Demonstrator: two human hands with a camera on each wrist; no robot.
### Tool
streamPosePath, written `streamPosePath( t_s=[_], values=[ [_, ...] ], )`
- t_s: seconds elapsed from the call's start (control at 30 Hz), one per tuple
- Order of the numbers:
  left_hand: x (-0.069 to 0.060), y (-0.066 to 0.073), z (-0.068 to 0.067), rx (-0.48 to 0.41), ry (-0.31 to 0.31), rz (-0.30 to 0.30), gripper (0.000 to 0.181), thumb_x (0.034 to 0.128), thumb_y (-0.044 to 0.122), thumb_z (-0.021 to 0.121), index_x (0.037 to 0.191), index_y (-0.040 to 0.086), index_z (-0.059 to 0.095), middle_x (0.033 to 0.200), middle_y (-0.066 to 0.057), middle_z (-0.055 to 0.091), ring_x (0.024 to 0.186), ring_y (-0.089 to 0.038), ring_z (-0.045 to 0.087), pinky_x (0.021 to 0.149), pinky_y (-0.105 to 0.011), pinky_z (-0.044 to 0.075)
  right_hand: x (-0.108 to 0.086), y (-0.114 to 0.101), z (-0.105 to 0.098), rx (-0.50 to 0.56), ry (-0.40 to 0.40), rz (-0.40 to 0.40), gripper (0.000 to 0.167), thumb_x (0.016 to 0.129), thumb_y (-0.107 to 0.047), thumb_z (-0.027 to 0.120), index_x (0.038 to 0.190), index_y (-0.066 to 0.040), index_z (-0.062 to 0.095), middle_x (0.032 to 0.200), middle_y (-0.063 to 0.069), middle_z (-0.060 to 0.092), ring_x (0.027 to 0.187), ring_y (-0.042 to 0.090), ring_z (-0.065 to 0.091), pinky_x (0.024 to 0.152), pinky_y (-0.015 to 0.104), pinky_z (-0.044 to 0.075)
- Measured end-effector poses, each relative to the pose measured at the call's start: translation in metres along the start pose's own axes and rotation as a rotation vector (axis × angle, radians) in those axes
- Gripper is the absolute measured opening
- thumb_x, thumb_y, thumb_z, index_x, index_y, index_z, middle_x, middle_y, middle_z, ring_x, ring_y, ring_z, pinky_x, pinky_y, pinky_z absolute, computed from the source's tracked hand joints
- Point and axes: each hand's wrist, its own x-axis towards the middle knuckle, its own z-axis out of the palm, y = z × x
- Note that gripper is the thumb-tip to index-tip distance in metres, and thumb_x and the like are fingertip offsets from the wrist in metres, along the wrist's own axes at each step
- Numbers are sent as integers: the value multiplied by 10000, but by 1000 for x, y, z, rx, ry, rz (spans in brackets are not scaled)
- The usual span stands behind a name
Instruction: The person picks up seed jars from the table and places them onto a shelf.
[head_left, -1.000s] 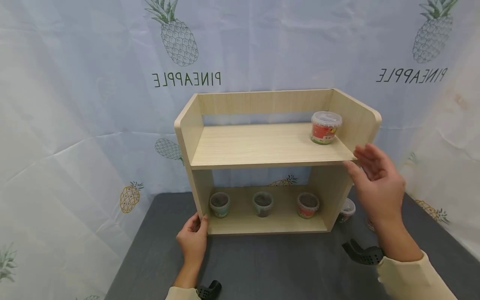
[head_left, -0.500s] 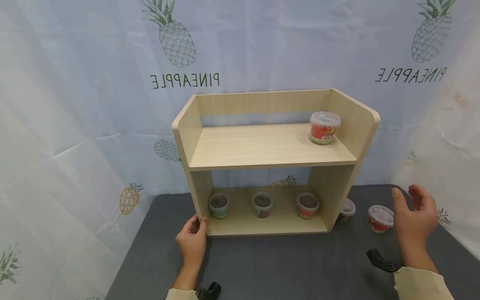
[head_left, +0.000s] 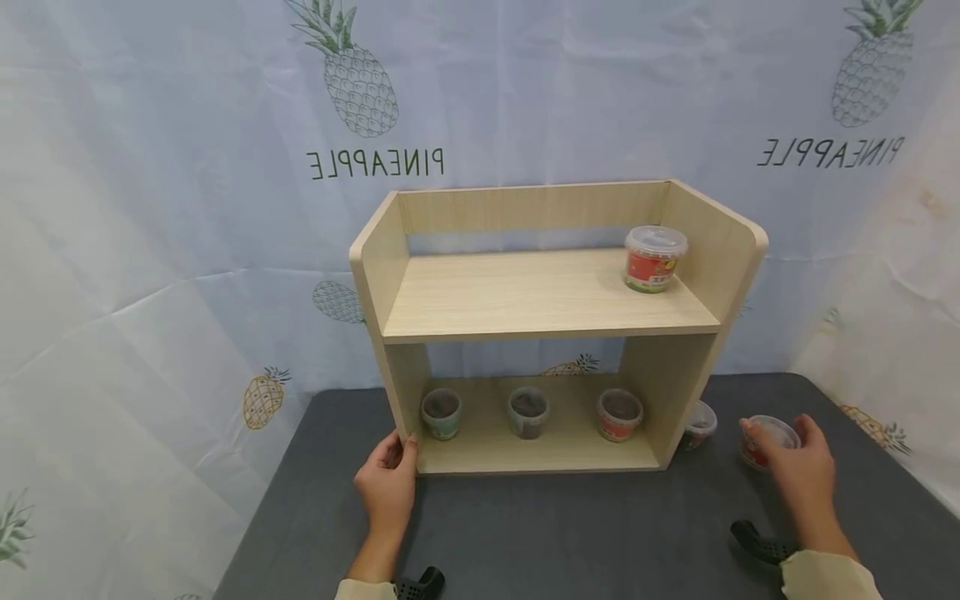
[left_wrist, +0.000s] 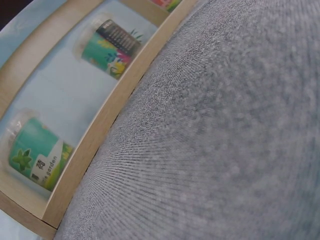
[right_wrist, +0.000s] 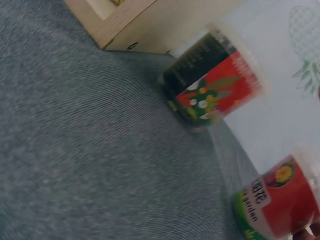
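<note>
Here at the right of the head view, my right hand point(head_left: 806, 479) is over the red tub point(right_wrist: 280, 197), thumb on one side, fingers on the other. Thumb and fingers are apart with the tub between them; whether they squeeze it, I can't tell.

The tub is upright on the grey table point(head_left: 555, 533), clear lid up, its base-to-lid axis vertical. In the tilted right wrist view that axis slants, green base toward lower left, lid toward the right edge, my fingertips at the lower right corner.

Just to its left, a dark-and-red tub point(right_wrist: 215, 80) stands near the wooden shelf point(head_left: 547, 292).

Over at lower centre-left, my left hand point(head_left: 388, 483) is clamped on the shelf's bottom left corner, thumb on the front edge.

Three tubs point(head_left: 528, 414) line the lower board, all upright; a lidded tub point(head_left: 655, 265) sits at the upper board's right end. Behind everything, the pineapple-print curtain point(head_left: 187, 192).
</note>
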Motion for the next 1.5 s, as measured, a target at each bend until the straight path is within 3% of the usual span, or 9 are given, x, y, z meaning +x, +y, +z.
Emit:
streamPosePath(
  t_s=[0.27, 0.47, 0.83, 1.3, 1.5],
  values=[
    [0, -1, 1, -34, -6, 12, 213, 847, 70, 769, 1041, -15, 750, 930, -172, 751, 805, 21, 691, 660, -125, 548, 8, 19, 3, -64, -8, 18, 999, 901, -468, 648, 1572, -16, 63, 1601, 279, 156, 1425, 473, 248, 1114, 618, 271],
    [0, 3, 1, -28, 5, -21, 204, 837, 29, 765, 1032, -28, 751, 928, -193, 747, 789, 52, 674, 652, -104, 535, 8, 27, 7, -24, 13, 28, 1004, 879, -480, 683, 1581, -54, 104, 1599, 248, 214, 1432, 426, 268, 1146, 566, 261],
    [-2, 38, -1, -11, -1, 15, 193, 830, -57, 731, 1011, -124, 718, 913, -255, 728, 791, 75, 658, 659, -87, 524, 8, 31, 9, -1, 40, 66, 988, 848, -529, 706, 1579, -103, 195, 1553, 224, 338, 1319, 360, 383, 1036, 494, 370],
    [-1, 38, -2, -22, 1, 19, 193, 824, -70, 731, 1006, -130, 716, 911, -262, 727, 788, 79, 654, 654, -79, 519, 6, 32, 9, -41, 19, 96, 1018, 845, -592, 671, 1562, -34, 212, 1510, 260, 373, 1219, 361, 417, 909, 475, 405],
    [-1, 39, -2, -27, -5, 11, 189, 831, -60, 729, 1008, -123, 718, 914, -258, 728, 787, 68, 661, 652, -85, 522, 6, 32, 9, -42, 23, 95, 1005, 838, -585, 685, 1557, -41, 240, 1495, 231, 395, 1181, 330, 433, 836, 344, 408]
  ],
)
